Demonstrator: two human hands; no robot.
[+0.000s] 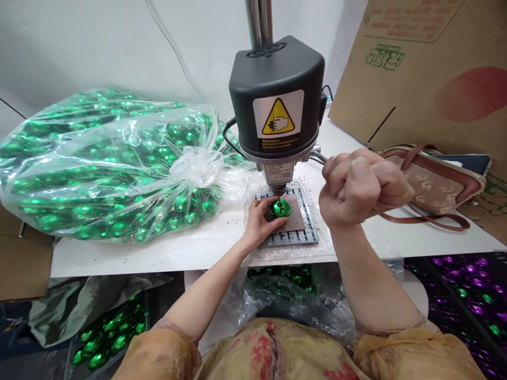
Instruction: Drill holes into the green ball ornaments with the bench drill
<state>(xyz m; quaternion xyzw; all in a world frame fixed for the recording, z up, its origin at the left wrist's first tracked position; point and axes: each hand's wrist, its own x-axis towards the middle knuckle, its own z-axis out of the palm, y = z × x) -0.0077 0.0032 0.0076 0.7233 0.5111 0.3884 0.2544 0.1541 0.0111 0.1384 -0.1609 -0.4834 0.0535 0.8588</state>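
A shiny green faceted ball (280,209) sits on a brown pad (298,220) over the slotted metal base plate (312,232). My left hand (259,221) holds the ball from its left side, thumb in front and fingers behind. Directly above is the chuck (279,190) of a black bench drill press (276,95); whether its tip touches the ball I cannot tell. My right hand (358,187) is closed in a fist around the drill press lever (319,156), raised at the right of the machine. The lever's outer end is hidden inside the fist.
A large tied clear bag (114,169) of green balls lies left on the white table (130,258). At right stand a handbag (439,179) and a big cardboard box (415,79). Below the table edge are more green balls (106,338) and purple ones (475,279). Dark shavings litter the tabletop.
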